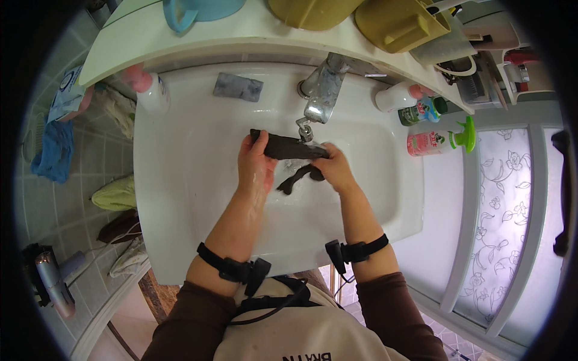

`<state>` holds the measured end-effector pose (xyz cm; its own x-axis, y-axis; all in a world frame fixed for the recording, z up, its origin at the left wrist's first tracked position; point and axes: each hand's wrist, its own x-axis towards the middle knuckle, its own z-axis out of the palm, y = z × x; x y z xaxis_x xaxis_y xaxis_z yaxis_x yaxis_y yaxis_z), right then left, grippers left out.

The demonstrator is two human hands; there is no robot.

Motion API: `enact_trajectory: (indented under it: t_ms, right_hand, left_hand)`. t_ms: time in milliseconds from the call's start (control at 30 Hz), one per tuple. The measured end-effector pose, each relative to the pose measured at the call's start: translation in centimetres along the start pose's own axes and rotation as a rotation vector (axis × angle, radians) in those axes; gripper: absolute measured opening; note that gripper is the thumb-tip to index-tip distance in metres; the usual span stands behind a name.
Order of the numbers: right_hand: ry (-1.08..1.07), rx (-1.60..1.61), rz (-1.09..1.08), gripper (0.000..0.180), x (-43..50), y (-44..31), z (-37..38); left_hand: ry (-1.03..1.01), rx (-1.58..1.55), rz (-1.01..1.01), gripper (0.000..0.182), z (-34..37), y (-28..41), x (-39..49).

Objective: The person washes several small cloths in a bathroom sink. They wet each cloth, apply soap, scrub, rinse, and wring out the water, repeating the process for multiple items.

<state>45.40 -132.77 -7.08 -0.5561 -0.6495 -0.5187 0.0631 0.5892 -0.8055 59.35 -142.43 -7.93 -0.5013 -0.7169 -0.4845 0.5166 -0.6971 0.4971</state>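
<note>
A dark wet cloth piece is stretched between my two hands, just below the nozzle of the chrome faucet. My left hand grips its left end, thumb on top. At the other end, the fingers of my right hand are closed on the cloth. A narrow dark strip of fabric hangs under my right hand into the white washbasin; whether it belongs to the same piece I cannot tell. Water shows in the basin beneath the cloth, and my left forearm is wet.
A grey mottled block lies on the basin's back ledge. Pump bottles stand at the left and right corners, with a green-topped spray bottle farther right. Above juts a white shelf holding mugs. A hair dryer hangs at left.
</note>
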Motion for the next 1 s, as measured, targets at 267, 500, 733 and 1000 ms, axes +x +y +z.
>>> enact_trajectory:
  t_ms: [267, 500, 733, 1000]
  right_hand:
    - [-0.127, -0.467, -0.767, 0.033, -3.3, 0.0, 1.5]
    - [0.063, 0.565, 0.004, 0.048, -1.6, -0.9, 0.9]
    - [0.206, -0.092, -0.461, 0.024, 0.3, -0.6, 2.9]
    - [0.403, 0.778, -0.067, 0.02, -0.4, 2.0, 4.7]
  left_hand:
    - [-0.126, -0.181, -0.665, 0.044, -1.0, -6.6, 2.6]
    - [-0.024, 0.061, -0.6, 0.039, 1.8, -7.5, 1.3]
    - [-0.053, -0.125, -0.686, 0.03, 1.4, -5.4, -0.5]
    - [0.343, 0.108, 0.015, 0.025, 2.3, -8.4, 2.3]
